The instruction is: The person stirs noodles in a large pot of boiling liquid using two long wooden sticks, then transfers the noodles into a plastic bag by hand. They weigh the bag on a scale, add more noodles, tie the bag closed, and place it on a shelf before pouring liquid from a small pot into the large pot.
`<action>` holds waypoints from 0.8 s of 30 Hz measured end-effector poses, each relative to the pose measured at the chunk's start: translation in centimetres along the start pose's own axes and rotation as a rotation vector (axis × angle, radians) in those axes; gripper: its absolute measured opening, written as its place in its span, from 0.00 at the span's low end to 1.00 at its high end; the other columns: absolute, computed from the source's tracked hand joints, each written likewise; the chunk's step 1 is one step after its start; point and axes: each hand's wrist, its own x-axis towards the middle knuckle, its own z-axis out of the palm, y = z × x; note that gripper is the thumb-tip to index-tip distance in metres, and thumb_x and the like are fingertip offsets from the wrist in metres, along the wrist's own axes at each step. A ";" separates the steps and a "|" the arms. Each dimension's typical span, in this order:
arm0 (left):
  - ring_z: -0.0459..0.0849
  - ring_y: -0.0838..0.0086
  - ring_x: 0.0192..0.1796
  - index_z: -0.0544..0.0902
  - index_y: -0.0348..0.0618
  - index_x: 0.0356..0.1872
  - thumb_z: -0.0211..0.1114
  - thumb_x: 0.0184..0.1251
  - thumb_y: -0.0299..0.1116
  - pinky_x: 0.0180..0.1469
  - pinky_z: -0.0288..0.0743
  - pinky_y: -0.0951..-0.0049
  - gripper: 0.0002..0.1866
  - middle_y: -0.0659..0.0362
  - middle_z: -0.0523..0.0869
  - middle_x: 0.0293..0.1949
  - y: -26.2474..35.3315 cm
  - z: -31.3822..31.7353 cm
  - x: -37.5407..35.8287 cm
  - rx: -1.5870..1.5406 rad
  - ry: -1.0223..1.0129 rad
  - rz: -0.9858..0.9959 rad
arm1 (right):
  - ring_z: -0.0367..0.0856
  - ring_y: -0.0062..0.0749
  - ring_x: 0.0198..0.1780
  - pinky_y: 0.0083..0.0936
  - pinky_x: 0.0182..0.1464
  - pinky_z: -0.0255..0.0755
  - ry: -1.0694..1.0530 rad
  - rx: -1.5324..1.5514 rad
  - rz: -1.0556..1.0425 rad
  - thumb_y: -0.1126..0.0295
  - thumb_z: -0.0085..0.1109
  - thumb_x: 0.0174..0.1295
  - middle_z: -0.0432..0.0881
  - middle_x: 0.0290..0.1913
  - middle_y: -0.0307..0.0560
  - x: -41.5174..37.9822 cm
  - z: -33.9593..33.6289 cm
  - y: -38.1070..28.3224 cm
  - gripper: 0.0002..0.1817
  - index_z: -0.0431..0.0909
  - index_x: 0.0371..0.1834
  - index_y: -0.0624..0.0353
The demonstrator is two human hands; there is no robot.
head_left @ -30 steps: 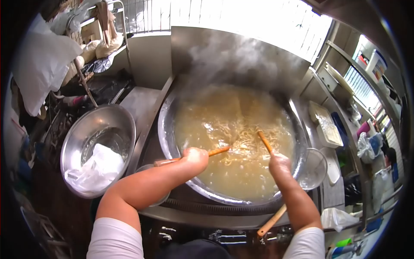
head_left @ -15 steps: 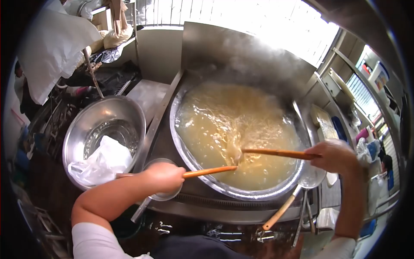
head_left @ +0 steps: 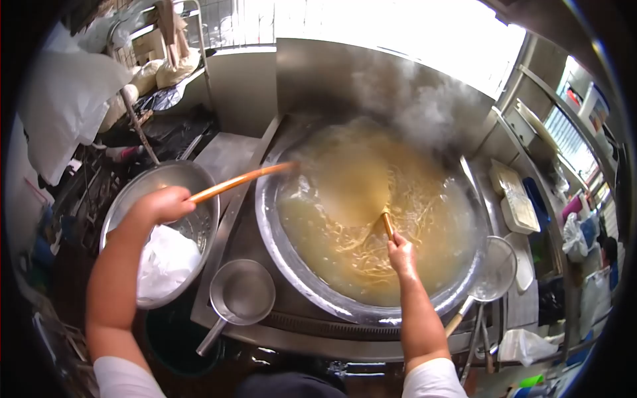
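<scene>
A wide metal wok [head_left: 272,242] is full of cloudy yellowish broth [head_left: 298,222], with long noodles [head_left: 361,249] swirling in it. My right hand [head_left: 402,255] is closed round a wooden stick [head_left: 388,225] over the wok; the stick's far end dips among the noodles. My left hand [head_left: 166,204] grips another long wooden stick [head_left: 232,182], raised above the metal bowl [head_left: 113,229]. This stick points right, its blurred tip just above the wok's left rim. A white plastic bag [head_left: 169,262] lies in the bowl below my left hand.
A metal saucepan [head_left: 242,292] stands on the stove's front left ledge. At the wok's right edge rests a wire strainer [head_left: 494,272]. A pale rectangular container [head_left: 517,205] is farther right. Steam [head_left: 424,99] rises at the back.
My left hand has swung up and left, lifting its stick from the broth. My right hand has moved left over the wok, its stick now steeper. Noodles have become visible in the broth.
</scene>
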 end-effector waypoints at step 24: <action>0.88 0.65 0.45 0.85 0.49 0.47 0.62 0.63 0.34 0.41 0.82 0.61 0.13 0.59 0.89 0.42 34.3 14.6 10.2 0.572 0.065 0.340 | 0.85 0.46 0.42 0.40 0.45 0.77 -0.077 -1.002 0.025 0.65 0.47 0.65 0.85 0.38 0.51 -0.7 -24.2 -1.5 0.15 0.86 0.35 0.54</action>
